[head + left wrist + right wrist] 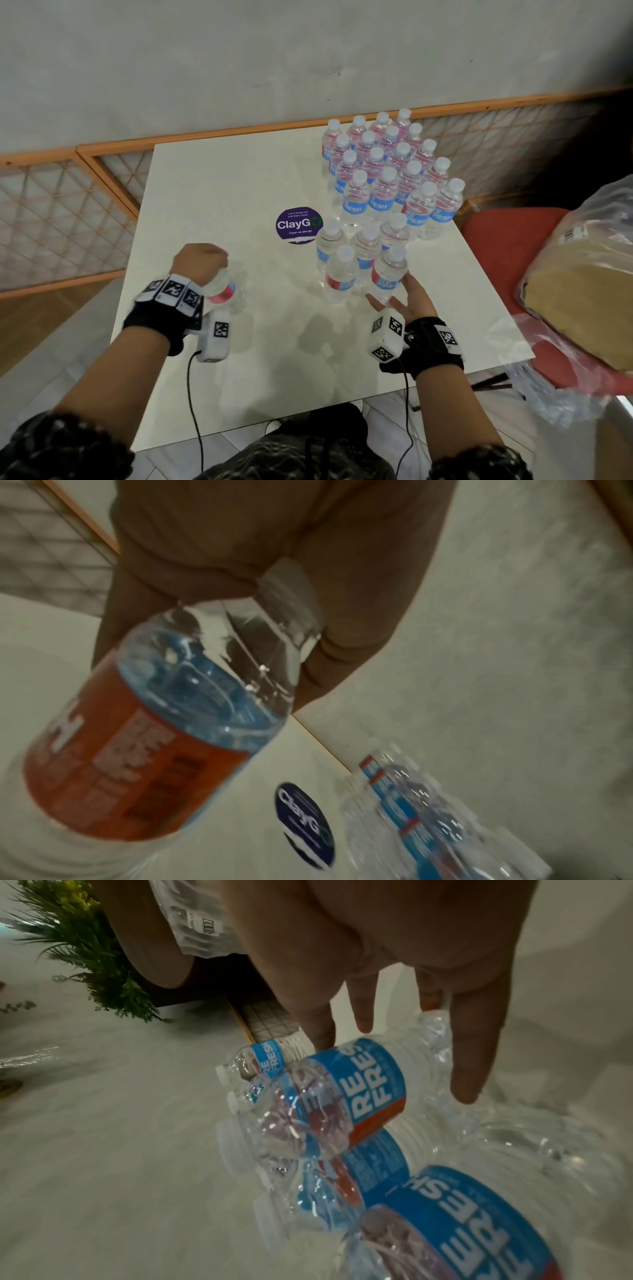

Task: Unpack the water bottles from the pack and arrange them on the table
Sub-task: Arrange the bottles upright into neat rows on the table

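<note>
My left hand grips the cap end of a water bottle with a red and blue label, held above the white table. The left wrist view shows that bottle hanging tilted from my curled fingers. My right hand is open, its straight fingers spread just behind the nearest standing bottle, which also fills the right wrist view. Several more bottles stand in rows toward the far right corner.
A purple round ClayGo sticker lies mid-table. On a red chair to the right sits the torn plastic pack wrap with its cardboard tray. An orange-framed lattice rail runs behind the table. Green plant shows far off.
</note>
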Tool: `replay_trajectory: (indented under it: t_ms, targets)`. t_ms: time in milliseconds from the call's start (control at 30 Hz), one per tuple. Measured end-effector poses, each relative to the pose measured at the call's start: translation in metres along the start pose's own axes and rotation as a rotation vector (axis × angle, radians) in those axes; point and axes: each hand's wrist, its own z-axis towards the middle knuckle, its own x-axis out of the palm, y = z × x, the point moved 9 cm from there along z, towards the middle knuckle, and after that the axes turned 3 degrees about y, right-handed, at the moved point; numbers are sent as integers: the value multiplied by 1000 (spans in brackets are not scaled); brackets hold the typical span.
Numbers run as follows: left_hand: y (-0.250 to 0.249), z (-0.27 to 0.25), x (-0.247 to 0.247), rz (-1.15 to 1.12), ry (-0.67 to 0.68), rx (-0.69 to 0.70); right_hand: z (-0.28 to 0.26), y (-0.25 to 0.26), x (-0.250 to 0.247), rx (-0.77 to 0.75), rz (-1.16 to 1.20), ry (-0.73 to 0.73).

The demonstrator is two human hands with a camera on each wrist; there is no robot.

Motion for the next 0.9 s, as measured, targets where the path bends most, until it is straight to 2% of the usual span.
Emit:
replay_trajectory:
  t_ms: [67, 200, 333, 500, 567, 633, 700, 767, 900]
  targets:
    - [-29, -1, 24, 14, 62, 56, -4, 1, -3, -34, 38, -49]
    - [-83, -9, 73, 23, 168, 163, -10, 11, -10, -67, -62, -133]
    - [-124, -20, 99, 96, 130, 261, -24, 28, -11, -100, -168, -114]
    - [-140, -22, 121, 64, 165, 312, -28, 44, -3, -140, -303, -33]
    - [-146, -24, 120, 1, 132, 338, -28, 52, 0, -175, -409, -30]
    - [-157, -28, 115, -52, 54, 424, -29, 68, 6, -264, -561, -40]
    - [-176, -37, 113, 1, -6, 566, -29, 88, 13, -374, -672, -55]
    - [-190, -45, 120, 109, -14, 650, -30, 107, 24, -466, -727, -27]
    - [-182, -39, 145, 396, 90, 549, -28, 130, 62, -599, -974, 131]
